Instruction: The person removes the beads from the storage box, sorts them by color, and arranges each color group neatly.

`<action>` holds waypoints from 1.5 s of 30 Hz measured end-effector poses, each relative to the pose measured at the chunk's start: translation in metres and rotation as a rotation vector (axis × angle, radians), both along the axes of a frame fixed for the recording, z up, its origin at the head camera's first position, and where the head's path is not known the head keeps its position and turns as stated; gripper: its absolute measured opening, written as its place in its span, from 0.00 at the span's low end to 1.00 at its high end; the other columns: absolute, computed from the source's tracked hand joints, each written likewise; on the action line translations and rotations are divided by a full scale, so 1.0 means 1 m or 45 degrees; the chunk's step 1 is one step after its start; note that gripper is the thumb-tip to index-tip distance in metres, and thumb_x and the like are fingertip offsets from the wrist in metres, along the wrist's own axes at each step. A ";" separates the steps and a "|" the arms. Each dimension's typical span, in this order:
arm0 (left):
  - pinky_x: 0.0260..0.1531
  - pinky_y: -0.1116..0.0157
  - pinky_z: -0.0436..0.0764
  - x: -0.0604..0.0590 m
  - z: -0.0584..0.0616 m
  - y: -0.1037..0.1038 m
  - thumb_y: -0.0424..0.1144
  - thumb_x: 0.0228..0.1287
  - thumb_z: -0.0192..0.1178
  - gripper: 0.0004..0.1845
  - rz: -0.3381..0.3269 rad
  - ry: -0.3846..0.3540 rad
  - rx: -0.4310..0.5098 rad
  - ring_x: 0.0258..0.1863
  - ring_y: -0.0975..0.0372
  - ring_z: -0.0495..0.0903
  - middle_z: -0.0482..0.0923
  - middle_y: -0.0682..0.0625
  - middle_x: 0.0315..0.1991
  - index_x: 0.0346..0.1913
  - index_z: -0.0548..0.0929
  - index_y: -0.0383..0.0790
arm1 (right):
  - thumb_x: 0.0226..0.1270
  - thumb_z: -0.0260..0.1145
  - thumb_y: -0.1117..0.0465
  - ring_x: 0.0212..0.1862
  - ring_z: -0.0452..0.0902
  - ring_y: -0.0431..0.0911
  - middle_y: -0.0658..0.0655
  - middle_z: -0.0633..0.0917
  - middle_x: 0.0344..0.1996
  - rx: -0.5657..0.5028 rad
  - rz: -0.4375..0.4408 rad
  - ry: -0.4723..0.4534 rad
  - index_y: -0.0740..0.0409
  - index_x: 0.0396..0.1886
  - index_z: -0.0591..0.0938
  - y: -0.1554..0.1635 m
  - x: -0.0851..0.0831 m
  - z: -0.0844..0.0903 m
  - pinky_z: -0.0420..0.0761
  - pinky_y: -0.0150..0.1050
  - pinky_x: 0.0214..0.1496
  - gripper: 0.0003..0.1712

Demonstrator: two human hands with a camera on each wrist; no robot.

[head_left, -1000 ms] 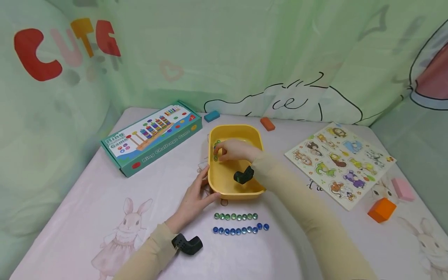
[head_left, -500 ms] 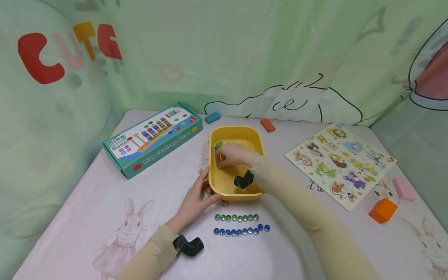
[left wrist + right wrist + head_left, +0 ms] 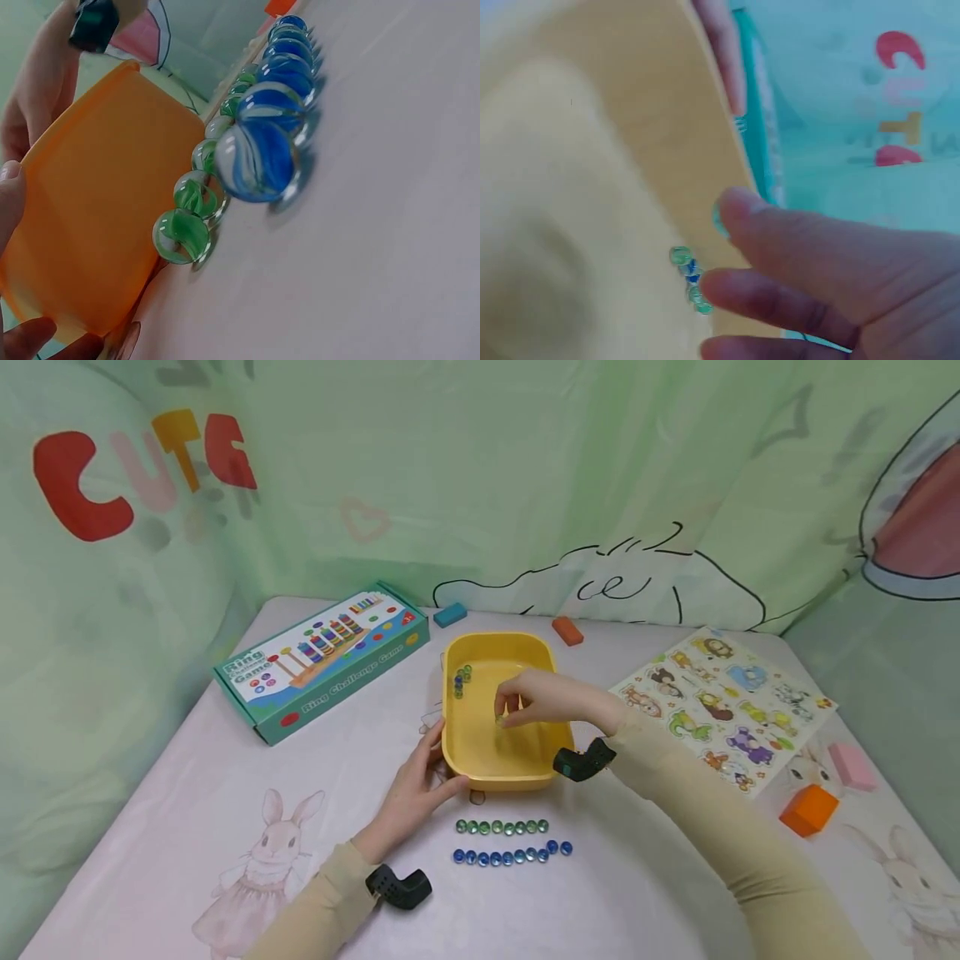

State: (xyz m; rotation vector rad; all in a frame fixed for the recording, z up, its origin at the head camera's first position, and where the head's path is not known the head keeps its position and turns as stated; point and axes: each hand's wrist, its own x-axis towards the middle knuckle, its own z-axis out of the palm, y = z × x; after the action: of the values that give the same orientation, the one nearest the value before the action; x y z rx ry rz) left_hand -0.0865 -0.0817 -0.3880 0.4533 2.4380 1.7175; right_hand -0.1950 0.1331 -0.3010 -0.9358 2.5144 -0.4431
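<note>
My left hand (image 3: 411, 789) grips the near left corner of a yellow plastic tub (image 3: 472, 747), thumb and fingers spread along its outside walls. Over the tub's middle, my right hand (image 3: 551, 700) pinches a green marble (image 3: 499, 721) between thumb and fingers; in the right wrist view the thumb partly hides this marble (image 3: 720, 221). Several green and blue marbles (image 3: 459, 682) cluster at the tub's left wall. In front of the tub lies a row of green marbles (image 3: 497, 827), and nearer still a row of blue marbles (image 3: 507, 858), its right end bent slightly.
A green ring game box (image 3: 322, 664) lies at back left. Blue (image 3: 450, 615) and orange (image 3: 567, 631) blocks stand behind the tub. An animal puzzle board (image 3: 723, 710) lies to the right, with an orange block (image 3: 809, 810) and a pink block (image 3: 852, 767) beyond.
My right hand has moved right and nearer, from the marbles at the tub's left wall to over its middle, carrying a green marble. The left hand stays at the tub's corner.
</note>
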 end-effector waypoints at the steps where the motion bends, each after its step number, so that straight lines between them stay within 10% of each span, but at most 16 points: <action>1: 0.67 0.51 0.58 0.000 0.000 0.000 0.41 0.60 0.61 0.44 0.005 -0.003 -0.004 0.64 0.49 0.65 0.59 0.41 0.69 0.73 0.46 0.47 | 0.60 0.66 0.56 0.32 0.69 0.42 0.49 0.78 0.26 -0.036 -0.010 0.001 0.52 0.35 0.81 0.005 0.004 0.002 0.72 0.33 0.35 0.06; 15: 0.65 0.51 0.60 0.002 0.000 -0.004 0.39 0.60 0.62 0.44 0.012 0.078 -0.004 0.63 0.49 0.66 0.61 0.40 0.67 0.73 0.46 0.45 | 0.58 0.68 0.56 0.24 0.67 0.38 0.45 0.74 0.21 -0.452 -0.022 -0.077 0.52 0.35 0.81 0.069 0.064 -0.010 0.68 0.29 0.24 0.08; 27: 0.64 0.51 0.63 -0.014 -0.037 -0.007 0.47 0.58 0.63 0.46 0.039 0.108 0.002 0.63 0.56 0.67 0.62 0.49 0.68 0.73 0.46 0.55 | 0.56 0.69 0.55 0.25 0.68 0.35 0.43 0.75 0.21 -0.480 -0.024 -0.231 0.47 0.33 0.81 0.090 0.086 -0.057 0.70 0.28 0.26 0.06; 45: 0.64 0.48 0.61 0.001 -0.005 0.003 0.35 0.60 0.62 0.44 -0.013 0.111 0.018 0.62 0.46 0.68 0.61 0.38 0.67 0.73 0.46 0.42 | 0.57 0.68 0.57 0.26 0.68 0.33 0.42 0.76 0.23 -0.410 -0.095 -0.257 0.49 0.35 0.82 0.081 0.094 -0.085 0.70 0.26 0.28 0.06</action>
State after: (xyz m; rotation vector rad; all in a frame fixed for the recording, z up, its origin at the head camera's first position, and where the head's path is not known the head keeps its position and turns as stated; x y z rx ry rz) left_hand -0.0858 -0.0791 -0.3926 0.5528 2.4796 1.7477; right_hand -0.1012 0.2141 -0.3861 -0.8620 2.3392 -0.9384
